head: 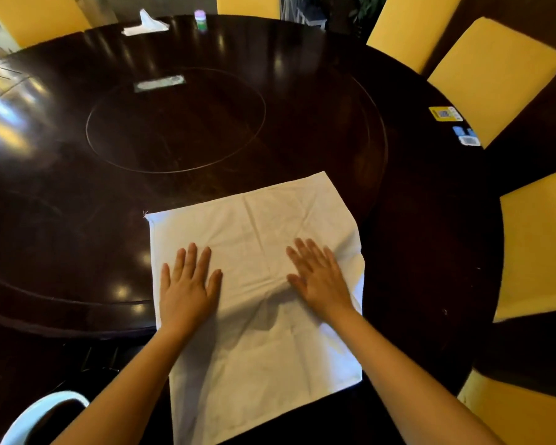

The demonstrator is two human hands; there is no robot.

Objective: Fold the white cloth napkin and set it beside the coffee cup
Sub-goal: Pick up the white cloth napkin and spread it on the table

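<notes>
The white cloth napkin (254, 226) lies spread out on the near edge of the dark round table (77, 187), its near part hanging over the edge toward me. My left hand (188, 287) rests flat on its left half, fingers apart. My right hand (318, 277) lies flat on its right half, fingers spread, with wrinkles bunched beside the thumb. Neither hand grips the cloth. A white rounded rim that may be the coffee cup (36, 415) shows at the bottom left, partly cut off.
An inlaid turntable ring (174, 120) marks the table's centre. At the far side stand a white folded napkin (148, 24) and a small purple-lidded jar (200, 19). Stickers (445, 114) sit at the right edge. Yellow chairs (491, 78) ring the table.
</notes>
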